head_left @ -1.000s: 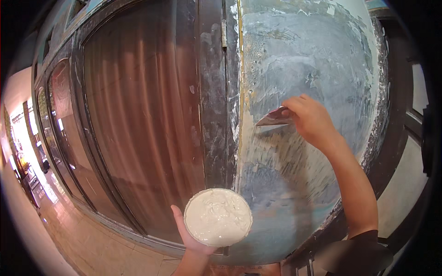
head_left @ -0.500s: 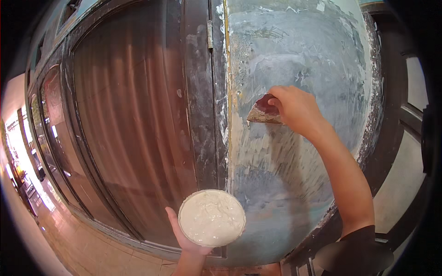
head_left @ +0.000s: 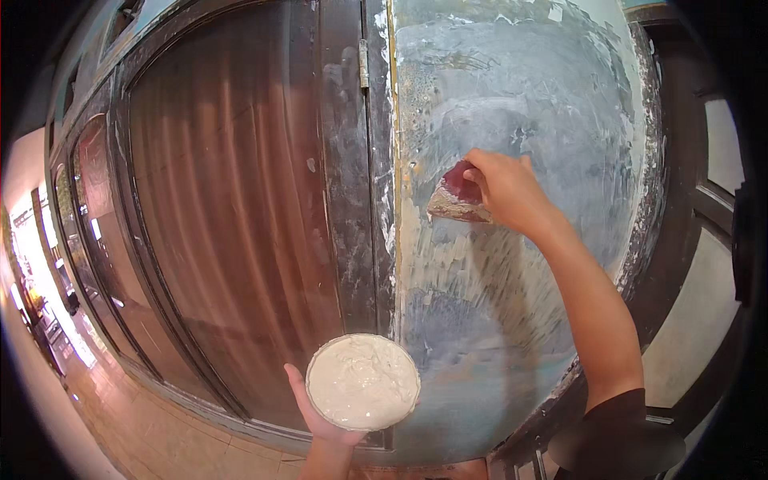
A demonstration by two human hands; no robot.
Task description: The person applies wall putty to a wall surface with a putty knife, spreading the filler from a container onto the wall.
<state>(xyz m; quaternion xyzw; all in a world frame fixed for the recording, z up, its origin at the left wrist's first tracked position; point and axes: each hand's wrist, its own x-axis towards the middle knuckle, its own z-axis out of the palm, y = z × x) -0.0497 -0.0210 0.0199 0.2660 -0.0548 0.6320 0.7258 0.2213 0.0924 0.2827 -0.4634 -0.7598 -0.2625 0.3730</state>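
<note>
My right hand (head_left: 510,190) grips a dark red putty knife (head_left: 464,186) with a broad blade, its lower edge coated in filler and close against the wall; the frames do not show for certain whether it touches. The wall (head_left: 536,104) is blue-grey, with pale smears of filler streaked below the blade. Low in the middle, my left hand (head_left: 324,412) supports a round tub of off-white filler (head_left: 363,382) from beneath. The thumb lies along the tub's left side, and most of the other fingers are hidden under it. The filler's surface looks wet and uneven.
Left of the wall stands a dark wooden frame (head_left: 348,200) with a hinge (head_left: 363,64) and a brown-curtained glass pane (head_left: 224,200). Dark panelled woodwork (head_left: 680,208) borders the wall on the right. A tiled floor (head_left: 160,416) shows at lower left.
The putty knife has tilted slightly, showing more of its coated face, and sits a touch lower. The tub has shifted slightly left and down with my left hand.
</note>
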